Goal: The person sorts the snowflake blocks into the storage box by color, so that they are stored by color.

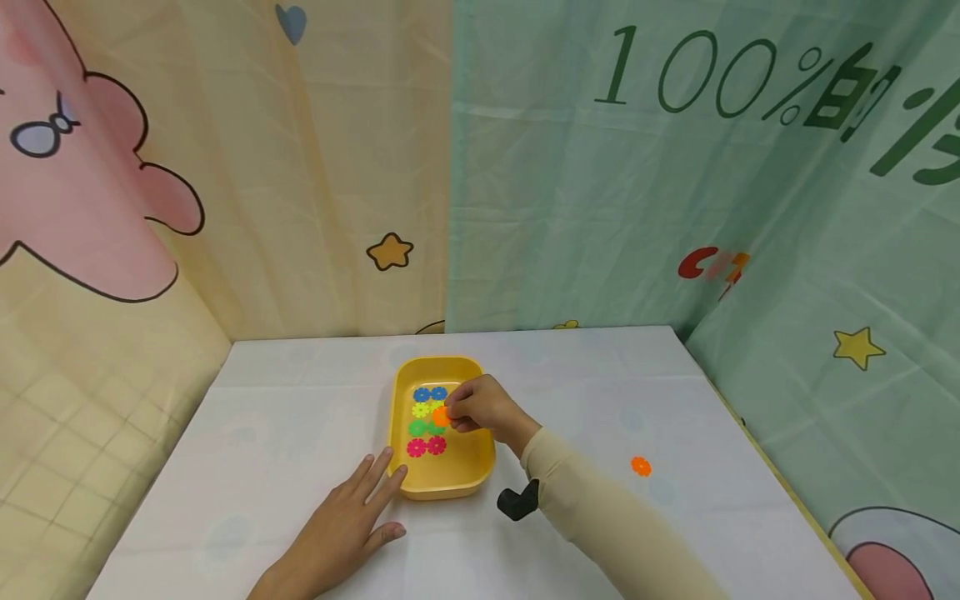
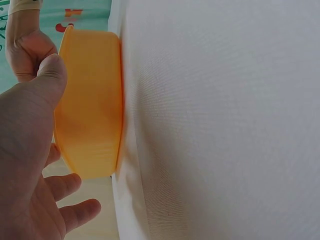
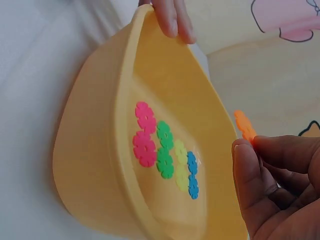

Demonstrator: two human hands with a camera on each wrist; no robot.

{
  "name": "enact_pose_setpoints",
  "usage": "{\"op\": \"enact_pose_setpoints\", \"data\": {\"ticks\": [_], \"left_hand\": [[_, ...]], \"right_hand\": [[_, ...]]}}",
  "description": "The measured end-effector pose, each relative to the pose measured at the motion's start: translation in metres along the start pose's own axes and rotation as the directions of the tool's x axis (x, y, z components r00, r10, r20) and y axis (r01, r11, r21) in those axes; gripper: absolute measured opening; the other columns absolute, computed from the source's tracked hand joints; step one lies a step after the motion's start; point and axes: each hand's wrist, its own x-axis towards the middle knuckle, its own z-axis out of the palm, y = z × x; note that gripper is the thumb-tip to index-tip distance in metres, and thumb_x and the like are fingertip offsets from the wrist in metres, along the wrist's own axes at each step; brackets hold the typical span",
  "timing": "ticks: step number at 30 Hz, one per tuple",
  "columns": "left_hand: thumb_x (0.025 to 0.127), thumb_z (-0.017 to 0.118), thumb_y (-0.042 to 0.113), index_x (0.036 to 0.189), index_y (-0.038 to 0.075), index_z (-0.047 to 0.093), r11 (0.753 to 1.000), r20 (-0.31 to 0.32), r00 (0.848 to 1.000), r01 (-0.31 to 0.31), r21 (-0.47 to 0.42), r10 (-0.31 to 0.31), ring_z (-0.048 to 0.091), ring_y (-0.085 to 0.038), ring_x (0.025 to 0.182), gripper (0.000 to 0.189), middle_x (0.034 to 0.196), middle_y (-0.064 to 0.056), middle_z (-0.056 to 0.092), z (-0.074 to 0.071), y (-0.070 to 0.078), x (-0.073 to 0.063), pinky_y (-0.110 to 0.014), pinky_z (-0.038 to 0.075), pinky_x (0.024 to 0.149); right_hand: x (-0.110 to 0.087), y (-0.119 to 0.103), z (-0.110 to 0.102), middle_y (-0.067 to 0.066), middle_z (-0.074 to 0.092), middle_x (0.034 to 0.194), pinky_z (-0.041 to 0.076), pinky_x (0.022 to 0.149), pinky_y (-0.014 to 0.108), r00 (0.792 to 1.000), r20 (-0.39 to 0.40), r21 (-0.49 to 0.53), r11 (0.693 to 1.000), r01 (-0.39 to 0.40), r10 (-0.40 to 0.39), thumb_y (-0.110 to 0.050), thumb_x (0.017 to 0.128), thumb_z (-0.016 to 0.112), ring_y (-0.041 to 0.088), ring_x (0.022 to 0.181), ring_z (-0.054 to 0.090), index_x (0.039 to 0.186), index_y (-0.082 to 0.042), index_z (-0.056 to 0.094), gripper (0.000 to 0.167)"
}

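Observation:
My right hand [image 1: 486,408] pinches an orange flower-shaped plastic piece [image 3: 243,124] between thumb and forefinger, above the yellow tray [image 1: 450,482]. Inside the tray lie pairs of notched flower pieces: pink [image 3: 145,148], green [image 3: 165,162], yellow [image 3: 181,150] and blue [image 3: 192,162]. At the tray's near left edge, my left hand [image 1: 341,521] touches the rim with its fingers extended and spread. The left wrist view shows the tray's outer wall [image 2: 92,100] beside that hand. Another orange flower piece [image 1: 641,466] lies on the table to the right.
A white cloth covers the table [image 1: 300,400]. Printed curtains [image 1: 337,167] hang behind the table and along both sides. A black object [image 1: 517,502] is at the right wrist, by the sleeve [image 1: 592,508].

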Motion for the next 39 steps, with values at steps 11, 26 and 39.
{"op": "enact_pose_setpoints", "data": {"ticks": [11, 26, 39], "left_hand": [[0.096, 0.060, 0.058, 0.157, 0.017, 0.042, 0.999, -0.020, 1.000, -0.021, 0.029, 0.022, 0.038, -0.043, 0.146, 0.076, 0.168, -0.012, 0.025, 0.000, 0.000, 0.000, -0.057, 0.049, 0.103], [0.095, 0.062, 0.057, 0.156, 0.016, 0.044, 0.999, -0.038, 0.999, -0.024, 0.043, 0.025, 0.039, -0.042, 0.145, 0.075, 0.167, -0.013, 0.027, 0.001, -0.001, -0.001, -0.056, 0.049, 0.102], [0.095, 0.061, 0.058, 0.157, 0.017, 0.042, 1.000, 0.006, 1.000, 0.005, 0.015, -0.005, 0.036, -0.042, 0.147, 0.077, 0.169, -0.011, 0.023, -0.001, 0.001, 0.000, -0.058, 0.047, 0.105]], "right_hand": [[-0.001, 0.005, 0.033, 0.008, 0.066, 0.079, 0.062, 0.062, 0.029, 0.999, -0.020, -0.085, 0.996, -0.026, 0.025, 0.006, 0.090, 0.070, 0.015, 0.058, 0.064, 0.091, 0.003, 0.073, 0.005], [-0.004, 0.019, 0.058, 0.006, 0.065, 0.074, 0.059, 0.059, 0.026, 1.000, 0.015, -0.280, 0.960, 0.005, -0.001, 0.008, 0.084, 0.073, 0.018, 0.059, 0.062, 0.082, 0.000, 0.073, 0.008], [-0.004, 0.023, 0.072, 0.004, 0.063, 0.064, 0.054, 0.052, 0.025, 1.000, -0.001, -0.426, 0.904, 0.019, -0.021, 0.004, 0.083, 0.074, 0.018, 0.054, 0.062, 0.072, -0.003, 0.071, 0.014]]}}
